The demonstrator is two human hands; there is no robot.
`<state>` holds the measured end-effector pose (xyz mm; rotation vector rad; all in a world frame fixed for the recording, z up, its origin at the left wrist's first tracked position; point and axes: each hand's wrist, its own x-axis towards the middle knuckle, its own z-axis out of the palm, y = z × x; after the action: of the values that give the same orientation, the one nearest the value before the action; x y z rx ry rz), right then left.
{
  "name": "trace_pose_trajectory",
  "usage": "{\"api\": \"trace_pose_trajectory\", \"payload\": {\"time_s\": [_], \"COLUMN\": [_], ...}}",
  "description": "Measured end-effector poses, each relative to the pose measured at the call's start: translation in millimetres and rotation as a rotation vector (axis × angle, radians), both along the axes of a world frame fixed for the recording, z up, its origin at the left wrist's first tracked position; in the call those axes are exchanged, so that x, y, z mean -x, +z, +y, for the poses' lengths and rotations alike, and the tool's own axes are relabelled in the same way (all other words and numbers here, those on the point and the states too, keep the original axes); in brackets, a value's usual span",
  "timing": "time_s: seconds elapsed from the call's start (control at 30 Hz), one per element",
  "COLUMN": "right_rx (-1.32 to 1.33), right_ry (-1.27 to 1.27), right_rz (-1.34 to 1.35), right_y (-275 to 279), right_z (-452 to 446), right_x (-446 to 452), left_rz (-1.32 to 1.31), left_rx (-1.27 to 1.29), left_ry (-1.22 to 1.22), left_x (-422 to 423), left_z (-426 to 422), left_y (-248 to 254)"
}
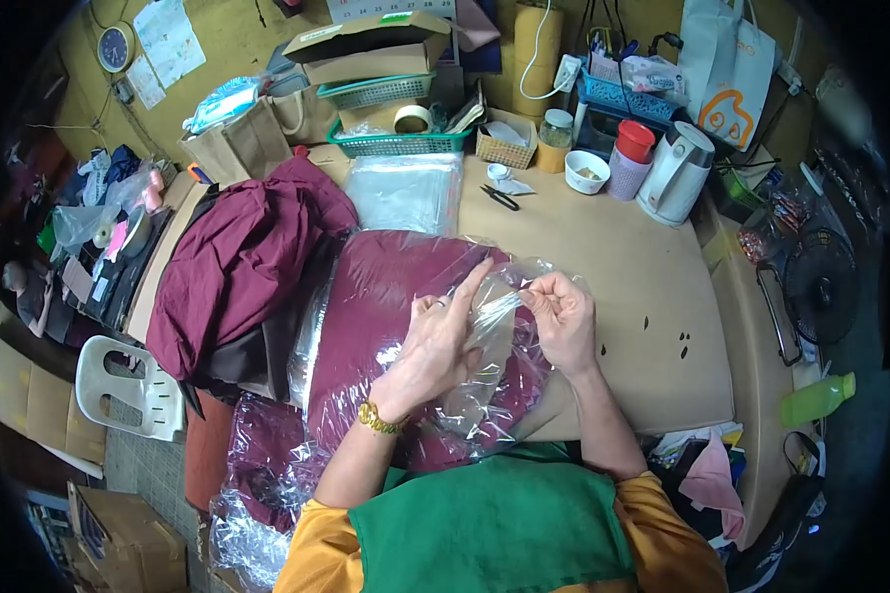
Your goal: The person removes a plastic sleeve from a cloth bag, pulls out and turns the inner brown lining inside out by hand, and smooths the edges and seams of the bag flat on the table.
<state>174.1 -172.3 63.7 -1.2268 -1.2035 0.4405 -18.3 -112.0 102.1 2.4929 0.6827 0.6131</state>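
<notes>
A maroon folded garment (366,296) lies flat in a clear plastic bag on the table in front of me. My right hand (566,321) pinches the gathered edge of the clear plastic bag (494,311) at the garment's right side. Over the bag rests my left hand (435,341), index finger stretched out and thumb apart, with the gathered plastic close beside it. Whether the left palm touches the film is hard to see. A gold watch (381,419) is on the left wrist.
Left of the bag is a heap of maroon cloth (247,257). Behind it lies a stack of clear plastic bags (405,193), near black thread snips (499,198). A white bowl (586,174) and a kettle (677,176) stand at the back right. More bagged garments (267,455) hang at the lower left.
</notes>
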Motion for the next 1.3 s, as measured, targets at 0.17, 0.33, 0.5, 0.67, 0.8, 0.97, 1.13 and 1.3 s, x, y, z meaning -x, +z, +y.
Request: {"api": "trace_pose_trajectory", "payload": {"time_s": [0.17,0.33,0.5,0.67,0.8,0.97,1.13,1.3], "right_rx": [-0.002,-0.08,-0.389,-0.011,0.226,0.555,0.37,0.376], "right_ry": [0.001,-0.225,-0.146,-0.068,-0.03,0.099,0.438,0.418], "right_rz": [0.16,-0.122,-0.469,-0.675,-0.743,-0.547,-0.193,-0.154], "right_y": [-3,19,35,18,20,25,8,26], "right_z": [5,-9,-20,-8,-8,-1,4,-3], "right_x": [-6,13,32,20,24,13,4,2], "left_rz": [-0.262,-0.199,-0.219,-0.12,0.106,0.058,-0.323,-0.451], "left_rx": [0.253,-0.049,-0.203,-0.329,-0.421,-0.526,-0.49,-0.528], "left_ry": [-0.294,-0.048,-0.051,-0.06,0.188,0.229,0.229,0.243], "left_x": [13,-2,-11,-11,-12,-19,-26,-25], "left_z": [3,-10,-17,-24,-28,-21,-15,-17], "left_y": [-22,-23,-16,-20,-33,-52,-61,-53]}}
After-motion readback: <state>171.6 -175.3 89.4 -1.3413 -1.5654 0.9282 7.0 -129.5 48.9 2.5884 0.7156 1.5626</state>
